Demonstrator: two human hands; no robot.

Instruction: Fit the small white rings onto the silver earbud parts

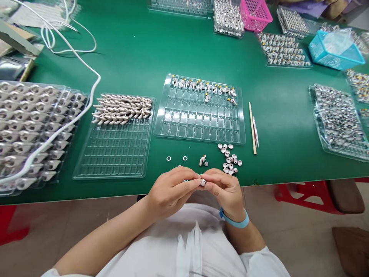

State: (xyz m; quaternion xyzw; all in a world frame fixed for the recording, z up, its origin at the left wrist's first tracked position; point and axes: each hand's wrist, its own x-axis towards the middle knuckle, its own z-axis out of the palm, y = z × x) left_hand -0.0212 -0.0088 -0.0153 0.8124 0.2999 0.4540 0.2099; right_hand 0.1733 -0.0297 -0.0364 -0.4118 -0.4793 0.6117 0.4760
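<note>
Your green desk point(282, 115) carries, just ahead of you, at least 2 white rings point(167, 158), 1 small pale part point(202, 161) and a scatter of round cups point(227, 153). Right of these lie 1 wooden stick point(252, 127) and 1 pair of tweezers point(255, 132). Beyond sits a partly filled clear tray point(188, 132); to your left, a second tray point(111, 154). Farther off stand a pink basket point(256, 22) and a blue basket point(331, 57).

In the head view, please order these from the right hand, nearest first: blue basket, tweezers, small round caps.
From the right hand:
1. Small round caps, just beyond it
2. Tweezers, farther, to the right
3. Blue basket, far right
</note>
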